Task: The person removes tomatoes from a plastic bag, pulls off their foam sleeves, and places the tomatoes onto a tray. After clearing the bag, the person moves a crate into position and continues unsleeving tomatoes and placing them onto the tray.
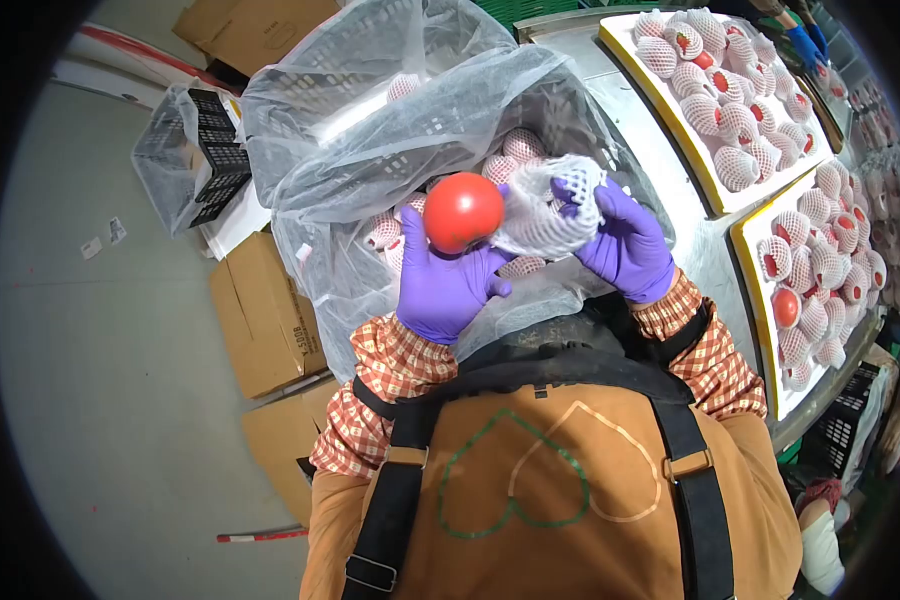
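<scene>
A bare red tomato (463, 212) rests in my left hand (438, 290), which wears a purple glove and has its thumb and fingers around the fruit. My right hand (632, 245), gloved the same way, grips a white foam net sleeve (545, 218). Some of its fingers show inside the mesh, and the sleeve's near end lies right at the tomato's side. Below both hands, a crate lined with translucent plastic (345, 185) holds several net-wrapped tomatoes (522, 146), partly hidden by the hands and sleeve.
Two yellow-edged trays of net-wrapped tomatoes, a far one (705, 195) and a near one (745, 262), sit on a metal table (685, 170) to the right. Cardboard boxes (260, 315) and a black crate (220, 160) stand on the left. Another person's blue-gloved hand (805, 45) shows at top right.
</scene>
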Demonstrator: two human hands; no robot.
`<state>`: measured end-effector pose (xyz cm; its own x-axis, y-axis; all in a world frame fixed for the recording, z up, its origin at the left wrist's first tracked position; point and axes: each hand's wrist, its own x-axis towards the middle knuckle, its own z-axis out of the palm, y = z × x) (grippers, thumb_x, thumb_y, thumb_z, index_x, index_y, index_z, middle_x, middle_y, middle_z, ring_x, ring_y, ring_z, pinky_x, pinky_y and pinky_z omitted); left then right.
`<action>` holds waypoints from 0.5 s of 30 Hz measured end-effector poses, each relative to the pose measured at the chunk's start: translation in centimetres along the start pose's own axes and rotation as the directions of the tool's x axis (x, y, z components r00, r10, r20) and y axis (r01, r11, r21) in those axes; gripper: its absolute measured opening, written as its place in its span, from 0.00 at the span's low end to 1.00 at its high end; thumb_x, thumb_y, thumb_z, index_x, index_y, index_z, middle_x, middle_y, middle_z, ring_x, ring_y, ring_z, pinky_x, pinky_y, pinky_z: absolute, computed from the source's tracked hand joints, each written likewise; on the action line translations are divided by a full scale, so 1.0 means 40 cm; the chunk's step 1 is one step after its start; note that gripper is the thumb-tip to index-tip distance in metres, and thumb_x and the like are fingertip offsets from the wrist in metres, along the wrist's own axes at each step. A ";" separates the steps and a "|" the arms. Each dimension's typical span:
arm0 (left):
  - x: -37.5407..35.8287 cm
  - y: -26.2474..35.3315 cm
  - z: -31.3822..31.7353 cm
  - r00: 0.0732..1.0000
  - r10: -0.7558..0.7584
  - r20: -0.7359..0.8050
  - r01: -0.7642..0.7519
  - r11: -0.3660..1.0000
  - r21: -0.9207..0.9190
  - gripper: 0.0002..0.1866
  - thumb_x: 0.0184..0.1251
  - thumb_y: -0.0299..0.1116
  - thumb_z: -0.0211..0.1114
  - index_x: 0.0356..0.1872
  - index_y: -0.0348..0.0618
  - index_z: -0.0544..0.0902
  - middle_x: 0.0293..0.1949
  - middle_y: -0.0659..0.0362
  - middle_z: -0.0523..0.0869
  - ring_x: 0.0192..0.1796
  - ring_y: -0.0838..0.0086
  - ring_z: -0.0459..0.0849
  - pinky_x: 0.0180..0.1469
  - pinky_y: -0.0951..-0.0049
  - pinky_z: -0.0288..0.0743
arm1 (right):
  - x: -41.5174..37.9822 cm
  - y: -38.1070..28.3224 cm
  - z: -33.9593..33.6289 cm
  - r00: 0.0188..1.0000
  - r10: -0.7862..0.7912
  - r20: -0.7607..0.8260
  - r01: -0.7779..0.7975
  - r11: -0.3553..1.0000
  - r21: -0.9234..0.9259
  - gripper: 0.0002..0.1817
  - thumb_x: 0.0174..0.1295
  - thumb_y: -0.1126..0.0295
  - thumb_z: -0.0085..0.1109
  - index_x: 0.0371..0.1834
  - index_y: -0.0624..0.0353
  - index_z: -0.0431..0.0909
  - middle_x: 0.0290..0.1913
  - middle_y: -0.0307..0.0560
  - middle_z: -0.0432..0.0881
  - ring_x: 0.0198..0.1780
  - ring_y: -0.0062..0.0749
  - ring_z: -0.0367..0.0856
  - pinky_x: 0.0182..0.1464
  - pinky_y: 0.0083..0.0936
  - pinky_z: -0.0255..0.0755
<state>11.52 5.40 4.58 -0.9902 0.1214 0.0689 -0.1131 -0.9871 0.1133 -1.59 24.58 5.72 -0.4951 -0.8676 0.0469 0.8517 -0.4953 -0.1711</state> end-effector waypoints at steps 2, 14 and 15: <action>-0.004 0.003 0.004 1.000 0.020 0.008 -0.020 0.999 0.031 0.39 0.71 0.56 0.50 0.72 0.40 0.53 0.72 0.46 0.55 0.71 0.50 0.62 0.58 0.53 0.77 | -0.001 -0.011 0.005 0.996 -0.083 -0.038 0.075 0.981 -0.179 0.24 0.63 0.79 0.48 0.64 0.67 0.64 0.59 0.53 0.75 0.60 0.40 0.76 0.64 0.35 0.72; 0.021 -0.023 0.084 0.900 0.327 0.289 -0.158 -0.374 0.914 0.42 0.55 0.18 0.64 0.72 0.36 0.56 0.70 0.48 0.63 0.70 0.62 0.66 0.70 0.66 0.61 | -0.029 0.056 0.026 0.955 -0.283 -0.086 0.032 0.387 -0.921 0.29 0.62 0.74 0.58 0.67 0.62 0.64 0.58 0.43 0.74 0.56 0.22 0.73 0.58 0.19 0.69; 0.025 -0.027 0.086 0.903 0.316 0.292 -0.166 -0.369 0.914 0.42 0.55 0.18 0.64 0.72 0.36 0.56 0.70 0.48 0.63 0.70 0.62 0.66 0.70 0.66 0.61 | -0.020 0.083 0.040 0.961 -0.274 -0.033 0.109 0.487 -0.866 0.32 0.61 0.74 0.60 0.69 0.61 0.61 0.60 0.44 0.72 0.58 0.23 0.72 0.59 0.20 0.68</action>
<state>10.95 6.93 7.96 -0.9057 -0.1724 0.3873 0.2812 0.4394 0.8532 1.92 23.55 6.69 -0.7149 -0.6966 0.0597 0.2122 -0.2975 -0.9308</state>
